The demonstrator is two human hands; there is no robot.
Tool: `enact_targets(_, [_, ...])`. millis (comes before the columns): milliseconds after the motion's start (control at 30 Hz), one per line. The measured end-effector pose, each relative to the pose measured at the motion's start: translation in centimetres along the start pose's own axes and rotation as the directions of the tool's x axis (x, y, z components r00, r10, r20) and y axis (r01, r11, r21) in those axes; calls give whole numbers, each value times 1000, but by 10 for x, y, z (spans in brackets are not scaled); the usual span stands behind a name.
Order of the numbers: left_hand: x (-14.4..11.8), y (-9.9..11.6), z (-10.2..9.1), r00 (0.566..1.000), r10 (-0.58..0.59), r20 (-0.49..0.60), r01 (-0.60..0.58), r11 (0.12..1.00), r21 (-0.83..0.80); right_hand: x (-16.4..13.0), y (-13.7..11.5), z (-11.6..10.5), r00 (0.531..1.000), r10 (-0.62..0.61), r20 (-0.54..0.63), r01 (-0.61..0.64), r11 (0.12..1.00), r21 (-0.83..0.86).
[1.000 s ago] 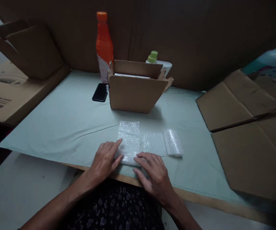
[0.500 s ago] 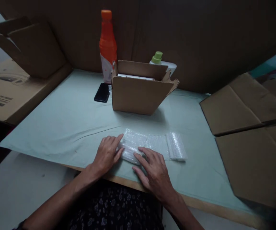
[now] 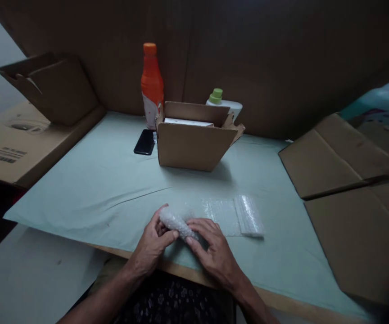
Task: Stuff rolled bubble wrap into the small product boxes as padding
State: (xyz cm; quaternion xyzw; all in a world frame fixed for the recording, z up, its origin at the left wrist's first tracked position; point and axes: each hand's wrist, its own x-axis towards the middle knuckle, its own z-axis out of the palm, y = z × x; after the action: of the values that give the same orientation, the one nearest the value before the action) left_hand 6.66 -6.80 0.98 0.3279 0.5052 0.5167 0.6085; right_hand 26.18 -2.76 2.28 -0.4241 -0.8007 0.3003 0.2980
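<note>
A rolled length of clear bubble wrap (image 3: pixel 177 223) is held at a slant near the table's front edge. My left hand (image 3: pixel 153 240) grips its left end, thumb in front and fingers behind. Around its right end my right hand (image 3: pixel 211 245) is closed, fingers on top and thumb below. Whether anything lies inside the roll cannot be seen. Just to the right, a flat stretch of bubble wrap (image 3: pixel 223 213) lies on the table, with a thicker folded end (image 3: pixel 249 216) at its right.
An open cardboard box (image 3: pixel 194 146) with something white inside stands at mid-table. Behind it are an orange bottle (image 3: pixel 152 81) and a white bottle with a green cap (image 3: pixel 216 96). A black phone (image 3: pixel 144 142) lies beside it. Cardboard cartons (image 3: pixel 356 234) flank the right side.
The bubble wrap under my hands has been rolled up and lifted at a slant. Both hands have closed on it. The view has tilted upward slightly.
</note>
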Motion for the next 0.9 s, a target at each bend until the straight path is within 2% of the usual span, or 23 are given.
enact_targets(100, [4, 1, 5, 1000, -7, -28, 7, 1000, 18, -2, 4, -7, 991, 127, -51, -116, 977, 178])
enact_targets(200, [7, 1, 13, 998, -37, 59, 36, 999, 24, -1, 8, -9, 975, 218, 47, -220, 907, 360])
enact_targets(267, [10, 4, 17, 991, -42, 124, 39, 999, 23, 2, 6, -10, 966, 246, 76, -256, 896, 362])
enact_targets(333, [18, 11, 16, 983, -19, 184, 14, 1000, 28, 11, 1, -21, 964, 261, 48, -263, 915, 306])
enact_targets(433, [40, 32, 0, 974, 139, 177, -154, 985, 74, 41, -12, -64, 974, 218, -66, -199, 956, 217])
enact_targets(500, [62, 50, -17, 955, 282, 94, -296, 927, 230, 76, -22, -106, 972, 128, -196, -106, 987, 119])
enact_targets(533, [75, 59, -26, 938, 342, 52, -339, 879, 336, 98, -25, -126, 958, 56, -280, -49, 998, 32])
enact_targets(600, [103, 70, -38, 900, 436, 4, -373, 766, 524, 147, -30, -162, 901, -95, -424, 1, 976, -218])
enact_targets(633, [117, 72, -42, 881, 474, -4, -382, 716, 584, 172, -31, -175, 891, -144, -430, -9, 942, -334])
enact_targets(667, [130, 72, -44, 864, 503, -3, -391, 676, 624, 195, -32, -184, 905, -139, -403, -63, 891, -449])
enact_targets(700, [141, 70, -45, 853, 522, 5, -399, 647, 649, 217, -33, -190, 931, -81, -357, -146, 811, -567])
enact_targets(733, [150, 66, -45, 847, 531, 14, -405, 629, 664, 236, -34, -192, 959, 17, -284, -212, 709, -673])
enact_targets(767, [158, 60, -44, 848, 530, 22, -405, 620, 672, 252, -36, -191, 968, 141, -210, -252, 593, -765])
enact_targets(833, [166, 47, -42, 857, 515, 37, -404, 624, 669, 276, -40, -183, 931, 359, -72, -230, 418, -879])
enact_targets(900, [167, 35, -42, 862, 504, 44, -407, 639, 653, 292, -40, -171, 888, 460, 20, -174, 375, -911])
